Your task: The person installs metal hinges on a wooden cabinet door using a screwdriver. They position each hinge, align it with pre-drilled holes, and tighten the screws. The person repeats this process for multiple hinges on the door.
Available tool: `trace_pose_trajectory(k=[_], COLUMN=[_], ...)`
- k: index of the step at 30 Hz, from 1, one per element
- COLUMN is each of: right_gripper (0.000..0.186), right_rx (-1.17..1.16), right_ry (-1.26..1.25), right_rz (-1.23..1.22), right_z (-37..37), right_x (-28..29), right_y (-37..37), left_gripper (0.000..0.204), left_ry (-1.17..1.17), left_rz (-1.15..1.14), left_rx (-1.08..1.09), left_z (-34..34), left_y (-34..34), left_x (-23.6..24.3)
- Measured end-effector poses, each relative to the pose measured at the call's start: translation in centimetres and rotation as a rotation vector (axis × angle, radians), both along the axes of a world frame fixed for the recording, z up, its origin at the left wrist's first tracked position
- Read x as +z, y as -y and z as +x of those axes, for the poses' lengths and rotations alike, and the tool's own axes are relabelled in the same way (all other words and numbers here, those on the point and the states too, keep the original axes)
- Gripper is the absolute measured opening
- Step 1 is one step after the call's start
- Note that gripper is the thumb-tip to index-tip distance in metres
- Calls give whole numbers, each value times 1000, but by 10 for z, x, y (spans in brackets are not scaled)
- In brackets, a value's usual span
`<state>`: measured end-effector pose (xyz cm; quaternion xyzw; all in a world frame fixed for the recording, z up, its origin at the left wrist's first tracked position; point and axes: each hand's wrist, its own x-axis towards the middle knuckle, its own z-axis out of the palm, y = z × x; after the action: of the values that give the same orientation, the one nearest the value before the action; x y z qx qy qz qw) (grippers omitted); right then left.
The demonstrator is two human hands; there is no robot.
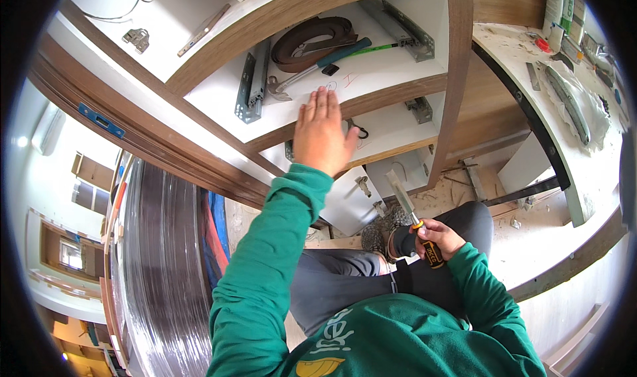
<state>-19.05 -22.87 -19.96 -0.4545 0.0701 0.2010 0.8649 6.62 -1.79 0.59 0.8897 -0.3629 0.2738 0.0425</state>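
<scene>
My left hand (324,135) lies flat with its fingers stretched over the brown front edge (385,98) of a white cabinet compartment. Just beyond its fingertips, a claw hammer (332,59) with a teal grip rests on the white board. Beside the hammer are a coil of brown edge banding (286,48), a green pen (378,48) and a small black piece (330,70). Above my lap, my right hand (443,238) is closed round the black and yellow handle of a chisel (402,194), whose blade points up and away toward the lower cabinet.
Metal drawer slides (251,88) stand along the compartment's sides. To the right, a dusty worktop (524,45) carries tools and bottles. Plastic-wrapped brown panels (162,244) stand at the left. A white door with hinges (348,208) hangs low ahead, above a littered floor (458,184).
</scene>
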Motion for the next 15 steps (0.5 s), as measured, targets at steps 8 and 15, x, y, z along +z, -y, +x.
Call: trace_pose_trajectory(k=[8,15], right_gripper=[36,39], right_rx=[-1,-28], right_ry=[-3,-14], right_rz=[-1,17], right_z=[1,-3], right_x=[-2,-4], right_y=[1,6], left_gripper=[77,37], left_ry=[-60,-273], left_rz=[-140,-294], left_rx=[-120,-235], left_z=[-17,-52], left_y=[60,31], left_x=[-3,-32])
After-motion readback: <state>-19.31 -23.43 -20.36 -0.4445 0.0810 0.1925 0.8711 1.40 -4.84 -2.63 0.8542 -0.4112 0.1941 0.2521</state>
